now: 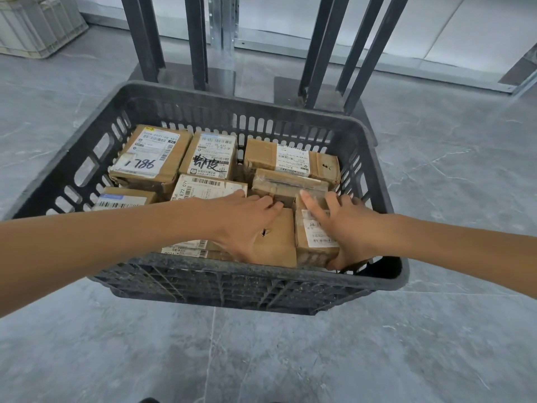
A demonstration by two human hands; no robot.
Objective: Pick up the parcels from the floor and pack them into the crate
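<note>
A black slotted plastic crate [203,280] stands on the grey floor, filled with several brown cardboard parcels bearing white labels. One parcel marked "786" [151,158] lies at the back left. My left hand [247,219] rests flat on a plain brown parcel [279,242] at the front of the crate, fingers spread. My right hand [348,228] wraps around a labelled parcel [315,237] beside it at the front right, thumb along its top and fingers down its right side.
Dark metal rack legs [197,39] on flat base plates stand just behind the crate. A light grey crate [37,21] sits at the far left. Grey tiled floor [261,359] surrounds the crate; no parcels show on it.
</note>
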